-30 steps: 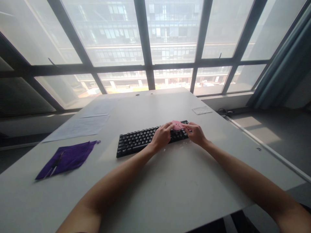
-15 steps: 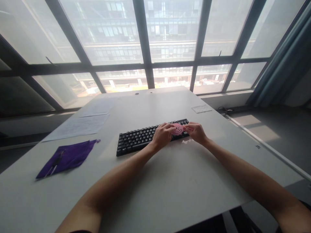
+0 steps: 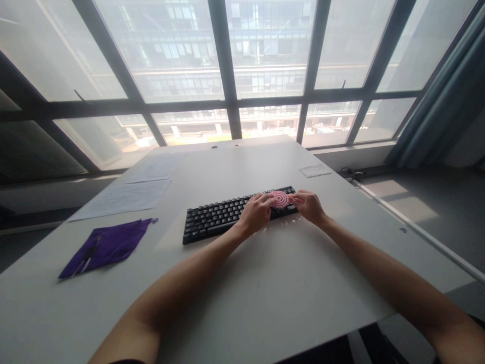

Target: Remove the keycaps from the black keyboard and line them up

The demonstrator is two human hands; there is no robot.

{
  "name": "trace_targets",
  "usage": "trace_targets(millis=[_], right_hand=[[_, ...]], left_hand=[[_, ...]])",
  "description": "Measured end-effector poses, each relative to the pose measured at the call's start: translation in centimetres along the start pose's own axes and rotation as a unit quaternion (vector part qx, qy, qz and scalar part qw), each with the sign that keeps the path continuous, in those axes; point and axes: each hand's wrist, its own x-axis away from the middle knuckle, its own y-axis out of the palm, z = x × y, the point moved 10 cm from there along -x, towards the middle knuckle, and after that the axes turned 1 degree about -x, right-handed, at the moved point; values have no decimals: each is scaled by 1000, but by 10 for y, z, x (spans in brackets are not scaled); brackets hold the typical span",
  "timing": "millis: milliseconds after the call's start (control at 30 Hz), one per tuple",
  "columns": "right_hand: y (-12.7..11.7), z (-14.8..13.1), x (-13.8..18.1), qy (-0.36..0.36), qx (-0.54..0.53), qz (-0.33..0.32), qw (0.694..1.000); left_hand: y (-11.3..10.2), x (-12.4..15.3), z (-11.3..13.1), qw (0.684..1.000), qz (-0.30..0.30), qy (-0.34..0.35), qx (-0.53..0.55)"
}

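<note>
A pink round disc with a spiral pattern (image 3: 279, 198) is held over the right part of a black keyboard (image 3: 215, 217). My left hand (image 3: 257, 211) is closed on the disc's left edge, its fingertips on the pink rim. At the opposite edge, my right hand (image 3: 308, 205) pinches the rim between thumb and fingers. Keys under the disc and my left hand are hidden. Whether the disc touches the keys, I cannot tell. Small bright light patches fall on the table just in front of the keyboard.
On the left of the white table (image 3: 242, 303) lies a purple drawstring pouch (image 3: 121, 240), with a small dark two-pronged tool (image 3: 90, 253) on it. Sheets of paper (image 3: 121, 197) lie behind it. A flat pale packet (image 3: 315, 170) sits at the back right. Large windows stand beyond.
The disc has shifted very slightly to the right, with both hands still on it. The light patches in front of the keyboard have changed shape. The view has moved a little.
</note>
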Motion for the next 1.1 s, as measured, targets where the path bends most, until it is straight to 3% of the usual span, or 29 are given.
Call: trace_targets(millis=[233,467,733,1100], right_hand=[[-6,18,-2,41,45,38,997],[-26,61,0,158,106,92,977],[-15,44,-5,80,86,53,992],[-38,80,-2,173,96,90,976]], left_hand=[[6,-1,7,1000,-17,4,-5],[16,-1,11,999,-38,-3,-19],[16,-1,14,999,-35,6,-12],[20,1,12,999,-35,11,-7]])
